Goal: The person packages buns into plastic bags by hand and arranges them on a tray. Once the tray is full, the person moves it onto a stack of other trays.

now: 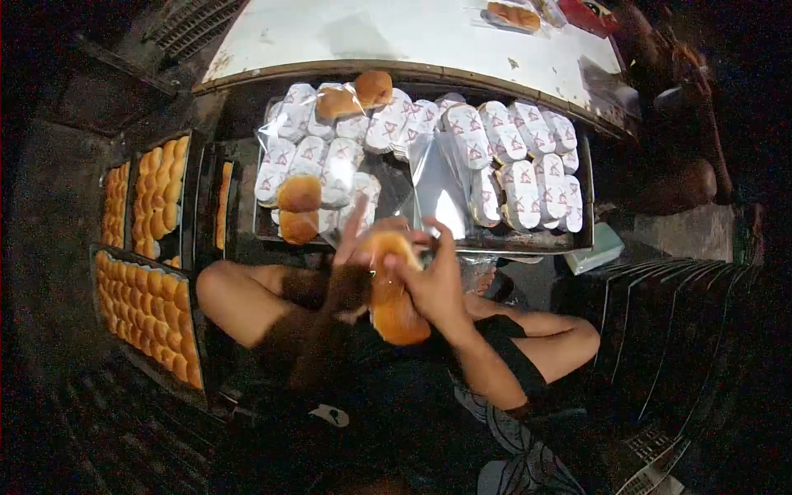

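A golden-brown bread roll [398, 307], long and shiny, is held upright over my lap, near the tray's front edge. My left hand [356, 252] grips its upper left side with one finger pointing up; part of the hand is hidden or blurred. From the other side, my right hand [431, 276] presses its thumb on the roll, with its fingers curled around the top. Just beyond my fingers, a clear plastic sheet or bag [439, 186] lies in the tray. To the left, a pair of joined rolls [299, 198] rests on white packs with red print [340, 169].
The dark tray [388, 241] holds several rows of printed packs [521, 190]. Baking trays of rolls [148, 309] stand at left. A white table [396, 37] is beyond, with a bagged roll [513, 16]. A pale green block [596, 249] sits right of the tray.
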Tool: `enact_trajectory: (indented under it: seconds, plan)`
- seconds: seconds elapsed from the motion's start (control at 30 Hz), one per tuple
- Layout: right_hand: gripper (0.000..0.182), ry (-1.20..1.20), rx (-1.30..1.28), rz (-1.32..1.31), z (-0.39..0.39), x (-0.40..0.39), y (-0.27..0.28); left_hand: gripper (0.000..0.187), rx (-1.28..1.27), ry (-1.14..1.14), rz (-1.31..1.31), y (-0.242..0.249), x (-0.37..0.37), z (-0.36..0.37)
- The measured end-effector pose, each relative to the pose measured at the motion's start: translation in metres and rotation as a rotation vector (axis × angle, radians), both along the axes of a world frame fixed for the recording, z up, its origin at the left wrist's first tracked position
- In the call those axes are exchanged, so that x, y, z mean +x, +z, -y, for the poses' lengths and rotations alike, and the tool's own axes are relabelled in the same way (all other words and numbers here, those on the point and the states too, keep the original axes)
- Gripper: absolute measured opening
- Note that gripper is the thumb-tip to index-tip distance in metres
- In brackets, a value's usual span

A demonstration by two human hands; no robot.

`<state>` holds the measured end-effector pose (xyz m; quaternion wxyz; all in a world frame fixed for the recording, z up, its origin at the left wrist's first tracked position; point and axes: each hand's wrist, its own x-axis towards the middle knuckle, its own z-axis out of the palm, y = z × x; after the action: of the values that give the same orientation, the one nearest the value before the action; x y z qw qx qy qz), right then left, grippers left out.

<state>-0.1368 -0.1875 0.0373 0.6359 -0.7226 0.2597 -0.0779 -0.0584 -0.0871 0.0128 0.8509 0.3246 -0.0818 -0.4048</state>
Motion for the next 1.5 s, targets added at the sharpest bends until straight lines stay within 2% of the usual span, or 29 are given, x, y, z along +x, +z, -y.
enact_trajectory:
  seconds: [0.07,0.1,0.13,0.2,0.23,0.27,0.33,0.37,0.47,0.5,0.6,0.63,0.73,0.77,0.8,0.87,0.93,1.03,1.07,1.1,1.13,1.2,1.23,1.27,1.33,1.37,1.43,1.47,1.5]
  plan:
    - [0.076,-0.143,0.106,0.033,0.009,0.016,0.009,0.082,-0.185,0.039,-0.062,-0.066,-0.01,0.0]
    - [0.077,-0.159,0.19,0.072,0.006,0.015,0.005,0.079,0.044,0.088,0.13,-0.041,-0.009,0.0]
    - [0.077,-0.155,0.189,0.064,0.003,0.007,-0.004,0.079,0.044,0.092,0.122,-0.015,-0.009,0.0]
    - [0.072,0.109,-0.071,0.286,-0.003,-0.013,-0.02,0.078,-0.329,0.085,-0.036,0.038,0.0,0.005]
    - [0.07,0.042,0.205,0.225,-0.014,-0.018,-0.019,0.078,-0.515,0.08,-0.115,0.047,0.002,0.007]
    - [0.07,0.04,0.208,0.222,-0.013,-0.017,-0.019,0.078,-0.512,0.079,-0.119,0.04,-0.001,0.006]
    - [0.068,-0.114,0.065,0.215,-0.006,-0.008,-0.016,0.074,-0.071,0.012,-0.169,0.006,-0.011,0.005]
    - [0.065,-0.17,0.069,0.214,-0.004,-0.001,-0.01,0.071,-0.015,0.151,-0.202,-0.021,-0.026,0.01]
    - [0.064,-0.226,-0.091,0.163,-0.014,-0.006,-0.02,0.073,0.036,0.015,-0.146,-0.015,-0.018,0.003]
    - [0.064,-0.226,0.03,0.178,-0.022,-0.013,-0.014,0.072,-0.064,-0.022,-0.189,-0.001,-0.012,0.002]
    - [0.064,-0.226,0.028,0.143,-0.025,-0.017,-0.021,0.07,0.036,-0.037,-0.289,-0.035,-0.025,-0.009]
    - [0.061,-0.27,0.038,0.142,-0.02,-0.01,-0.022,0.06,0.222,0.226,-0.096,-0.021,-0.042,0.007]
    - [0.057,-0.279,-0.056,0.151,-0.019,-0.002,-0.018,0.052,0.26,0.143,0.076,-0.033,-0.04,0.002]
    - [0.052,-0.205,-0.099,0.204,-0.024,-0.008,-0.023,0.045,0.25,0.218,0.031,-0.047,-0.042,-0.003]
    - [0.052,-0.197,-0.094,0.209,-0.026,-0.014,-0.019,0.045,0.254,0.228,0.035,-0.027,-0.034,-0.005]
    - [0.05,0.101,-0.333,0.252,-0.022,-0.024,-0.009,0.043,0.015,0.063,-0.336,0.01,-0.018,-0.006]
    - [0.051,-0.085,-0.409,0.162,-0.01,-0.022,-0.023,0.04,0.372,0.313,-0.035,-0.019,-0.055,0.011]
    - [0.031,0.007,-0.407,0.001,0.024,-0.012,-0.03,0.043,0.409,0.295,-0.039,-0.03,-0.072,0.016]
    - [0.025,0.099,-0.446,-0.025,0.046,-0.003,-0.029,0.046,0.524,0.067,0.109,-0.04,-0.061,0.009]
    - [0.022,0.004,-0.488,-0.05,0.07,0.013,-0.019,0.048,0.64,-0.158,0.25,-0.043,-0.053,0.007]
    - [0.021,-0.089,-0.526,-0.079,0.092,0.032,-0.001,0.055,0.817,-0.241,0.68,-0.026,-0.046,0.02]
    - [0.031,-0.287,-0.417,0.261,0.109,0.074,0.044,0.06,1.156,-0.285,1.382,-0.039,-0.038,0.047]
    - [0.034,-0.265,-0.606,0.405,0.109,0.093,0.049,0.063,1.101,-0.123,1.633,-0.078,-0.038,0.055]
    - [0.038,-0.241,-0.793,0.546,0.104,0.106,0.05,0.053,1.1,-0.187,1.817,-0.123,-0.034,0.059]
    - [0.044,-0.059,-0.702,0.421,0.084,0.097,0.017,0.038,1.203,-0.611,1.649,-0.27,-0.03,0.073]
    - [0.045,0.008,-0.549,0.318,0.073,0.079,0.004,0.038,1.198,-0.591,1.647,-0.246,-0.025,0.074]
    - [0.046,0.052,-0.284,0.11,0.047,0.027,-0.032,0.015,0.705,-0.102,1.178,-0.145,-0.004,0.042]
    - [0.04,0.053,-0.225,-0.023,0.038,-0.002,-0.07,0.011,0.614,-0.242,1.26,-0.119,0.014,0.027]
    - [0.033,0.115,-0.131,-0.08,0.026,-0.036,-0.096,0.013,0.898,-0.406,1.398,-0.106,0.018,0.029]
